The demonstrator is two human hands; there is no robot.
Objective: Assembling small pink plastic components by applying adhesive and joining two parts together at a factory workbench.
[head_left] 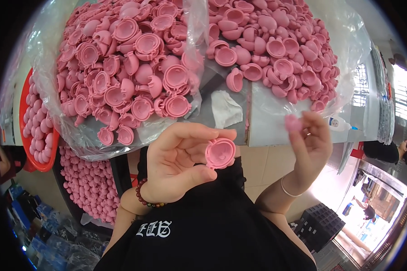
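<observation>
Below the table, left hand (176,162) palm-up gripping pink shell (220,153), right hand (309,140) raised pinching pink piece (292,123)

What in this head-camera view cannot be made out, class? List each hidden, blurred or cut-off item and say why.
- Small pink piece at the right hand fingertips: motion-blurred, shape unclear.
- Pink shell in the left hand: its back faces away.
- Red tray: partly hidden by the plastic bag.
- Pink shell heap: cut off by the top edge.

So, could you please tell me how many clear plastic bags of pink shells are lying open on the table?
2: a left bag and a right bag, side by side; others may be hidden.
</observation>
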